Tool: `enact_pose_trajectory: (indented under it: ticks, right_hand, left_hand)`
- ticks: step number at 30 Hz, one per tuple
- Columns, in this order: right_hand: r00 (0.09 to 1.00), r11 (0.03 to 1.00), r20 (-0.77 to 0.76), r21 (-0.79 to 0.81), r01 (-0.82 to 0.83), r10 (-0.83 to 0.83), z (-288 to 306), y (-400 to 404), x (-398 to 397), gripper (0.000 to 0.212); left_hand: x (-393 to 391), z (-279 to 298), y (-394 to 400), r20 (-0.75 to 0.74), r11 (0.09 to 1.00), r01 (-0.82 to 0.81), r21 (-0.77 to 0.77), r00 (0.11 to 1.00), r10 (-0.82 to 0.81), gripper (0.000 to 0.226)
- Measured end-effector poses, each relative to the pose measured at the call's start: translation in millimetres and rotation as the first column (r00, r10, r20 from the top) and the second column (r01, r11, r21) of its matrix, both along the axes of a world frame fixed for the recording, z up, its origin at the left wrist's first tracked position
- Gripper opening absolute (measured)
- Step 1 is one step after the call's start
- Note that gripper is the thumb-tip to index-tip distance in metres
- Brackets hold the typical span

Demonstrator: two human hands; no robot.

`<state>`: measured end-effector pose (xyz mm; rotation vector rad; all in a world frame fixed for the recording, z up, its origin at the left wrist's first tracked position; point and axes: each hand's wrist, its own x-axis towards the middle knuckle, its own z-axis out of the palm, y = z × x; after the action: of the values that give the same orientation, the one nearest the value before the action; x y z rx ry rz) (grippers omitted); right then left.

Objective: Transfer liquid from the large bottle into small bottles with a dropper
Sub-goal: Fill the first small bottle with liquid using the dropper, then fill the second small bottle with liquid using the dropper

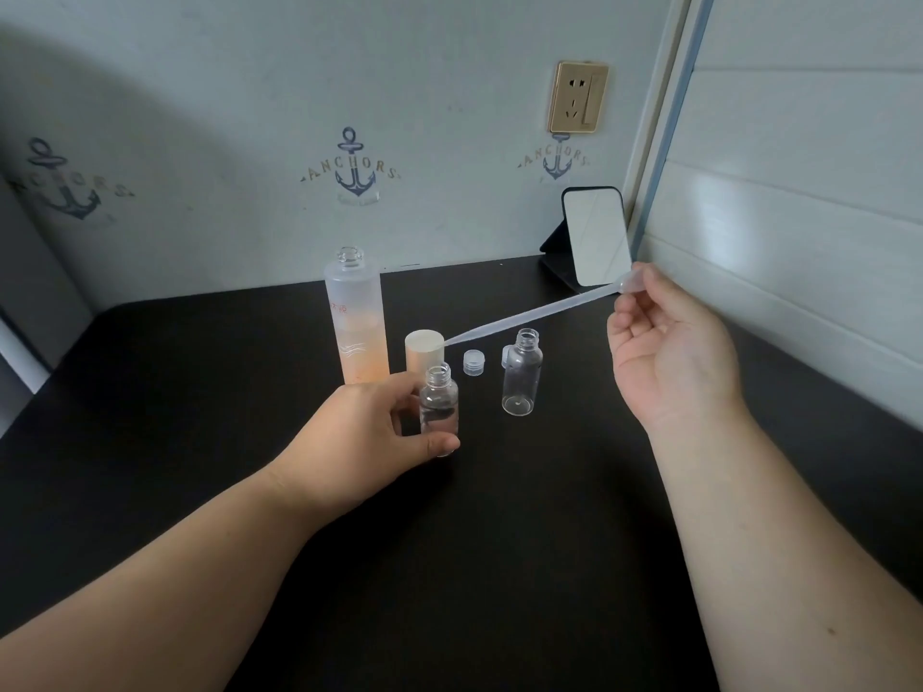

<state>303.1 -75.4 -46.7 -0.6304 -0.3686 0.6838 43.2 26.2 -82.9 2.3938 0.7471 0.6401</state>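
left hand (372, 432) grips clear round small bottle (439, 409) | right hand (669, 357) pinches translucent tapered dropper (529, 317)

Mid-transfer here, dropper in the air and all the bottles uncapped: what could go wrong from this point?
1. The dropper is pinched by the right hand and lies nearly level, with its tip over the table, so it may drip.
2. The large bottle stands open and tall beside the left hand; a bump could tip it.
3. The small bottle has a narrow neck, easy to miss.
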Motion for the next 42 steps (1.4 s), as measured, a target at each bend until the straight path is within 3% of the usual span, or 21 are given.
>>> enact_pose_trajectory:
  ticks: [4,9,13,22,29,32,37,42]
  right_hand:
    - [0.992,0.999,-0.126,0.030,-0.011,0.014,-2.4,-0.6,0.9,0.013]
    - [0.980,1.000,-0.198,0.014,-0.027,0.029,-4.4,0.4,-0.8,0.029]
    - [0.971,0.999,-0.235,0.009,-0.049,0.050,-7.0,1.1,-3.1,0.029]
    - [0.937,0.998,-0.345,0.049,-0.039,0.054,-11.0,3.3,-3.2,0.002]
    - [0.926,0.997,-0.372,0.050,-0.050,0.065,-12.9,3.4,-1.1,0.005]
    - [0.930,0.997,-0.360,0.052,-0.056,0.071,-12.5,3.9,-1.2,0.025]
    - [0.926,0.997,-0.370,0.061,-0.053,0.072,-11.7,4.2,-1.7,0.028]
    - [0.919,0.996,-0.387,0.070,-0.056,0.079,-11.5,3.1,-3.0,0.001]
  left_hand:
    - [5.1,-0.1,-2.1,-0.027,0.997,-0.069,-0.037,0.997,0.068,0.031]
    - [13.0,-0.3,-5.1,-0.045,0.979,-0.198,-0.053,0.980,0.196,0.033]
    - [20.5,5.5,-6.9,-0.081,0.963,-0.271,0.002,0.959,0.270,0.034]
    - [32.6,12.9,-4.8,-0.094,0.928,-0.372,-0.035,0.925,0.367,0.035]
    - [50.3,15.8,-5.2,-0.113,0.900,-0.430,-0.069,0.900,0.421,0.041]
    - [51.8,13.2,-4.5,-0.126,0.888,-0.451,-0.084,0.889,0.440,0.042]
    - [50.4,10.6,-4.6,-0.127,0.880,-0.467,-0.088,0.881,0.455,0.045]
    - [48.5,10.5,-8.1,-0.129,0.875,-0.479,-0.073,0.874,0.468,0.052]
